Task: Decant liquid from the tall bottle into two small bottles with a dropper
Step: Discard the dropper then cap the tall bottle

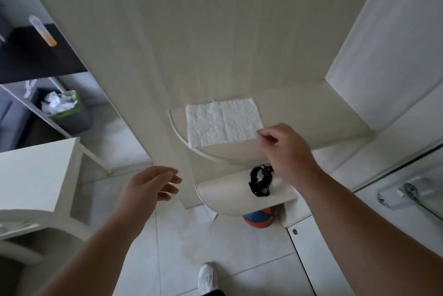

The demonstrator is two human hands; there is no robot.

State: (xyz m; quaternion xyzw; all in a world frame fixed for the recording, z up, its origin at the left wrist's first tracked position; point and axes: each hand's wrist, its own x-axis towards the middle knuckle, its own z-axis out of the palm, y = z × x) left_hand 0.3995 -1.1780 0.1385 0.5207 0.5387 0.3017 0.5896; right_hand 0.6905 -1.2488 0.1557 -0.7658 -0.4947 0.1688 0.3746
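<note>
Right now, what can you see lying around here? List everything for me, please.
Paper towel: one, white, flat on upper curved shelf.
Black strap: one, on lower shelf.
Ball: one, orange and blue, on floor under lower shelf.
Tube: one, clear with orange liquid, far left on dark surface.
Bin: one, grey, green liner, crumpled paper inside.
Shoe: one, white, on floor tiles.
Left hand: open, empty.
Right hand: pinching towel's corner.

Two bare hands, left (146, 187) and right (285, 149); one white crinkled paper towel (224, 123); one black strap (260, 181); one orange-and-blue ball (261, 217); one white shoe (208, 276).
</note>
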